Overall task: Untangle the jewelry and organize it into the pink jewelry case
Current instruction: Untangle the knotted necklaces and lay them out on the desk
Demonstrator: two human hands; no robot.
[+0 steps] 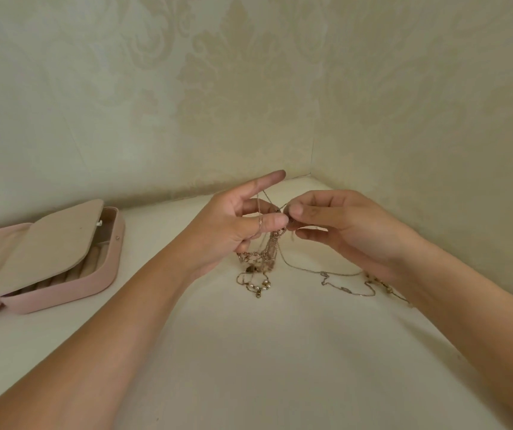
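Both hands, left hand (233,225) and right hand (339,225), pinch the tangled chains (264,252) right of the open pink case (63,287).

head view | forward and down | close over tabletop (249,352) | faces wall corner (312,169) | edges probably distorted

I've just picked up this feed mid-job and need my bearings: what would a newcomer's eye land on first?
First, the left hand and right hand meeting at the centre, both pinching a tangle of chains that hangs down to the white table. Then the open pink case at the left edge, and a thin chain trailing on the table below the right hand.
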